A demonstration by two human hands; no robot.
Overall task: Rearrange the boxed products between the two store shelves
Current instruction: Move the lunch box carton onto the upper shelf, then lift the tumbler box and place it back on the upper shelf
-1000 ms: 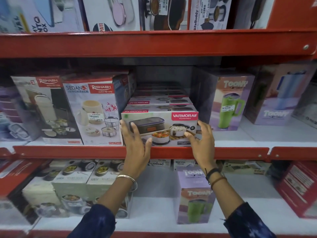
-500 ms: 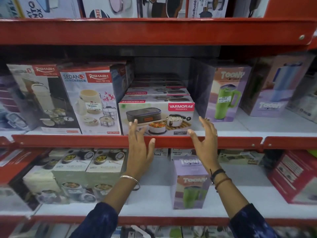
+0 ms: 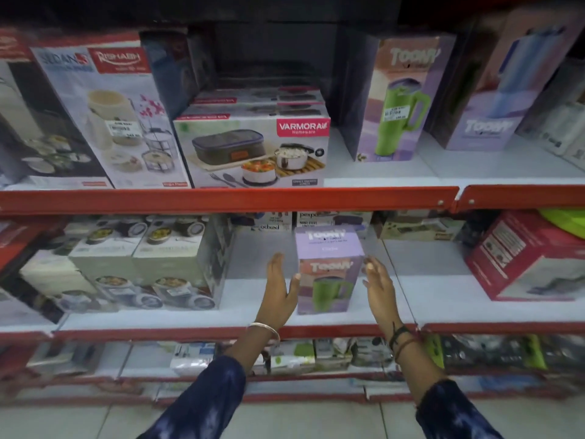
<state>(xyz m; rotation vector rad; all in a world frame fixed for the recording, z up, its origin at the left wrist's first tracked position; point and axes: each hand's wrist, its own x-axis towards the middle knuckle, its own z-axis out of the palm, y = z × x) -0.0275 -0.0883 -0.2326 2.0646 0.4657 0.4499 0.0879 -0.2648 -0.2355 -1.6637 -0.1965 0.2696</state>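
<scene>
A small purple Toony mug box (image 3: pixel 329 267) stands upright on the lower shelf (image 3: pixel 348 315). My left hand (image 3: pixel 280 288) is open at the box's left side, thumb close to or just touching its edge. My right hand (image 3: pixel 378 283) is open just off its right side, fingers spread. Neither hand is closed on the box. On the upper shelf (image 3: pixel 228 199) a white Varmora lunch-box carton (image 3: pixel 253 152) sits at the front of a row, with a taller Toony box (image 3: pixel 399 96) to its right.
Rishabh lunch-pack boxes (image 3: pixel 107 115) fill the upper shelf's left. Stacked bowl-set boxes (image 3: pixel 142 264) stand left of my hands, and a red box (image 3: pixel 525 258) lies tilted at the right. More Toony boxes (image 3: pixel 493 90) stand upper right. A lower shelf holds small packs.
Both hands left the Varmora carton on the upper shelf and dropped to the lower shelf, now flanking the small purple Toony box. The view tilted downward.
</scene>
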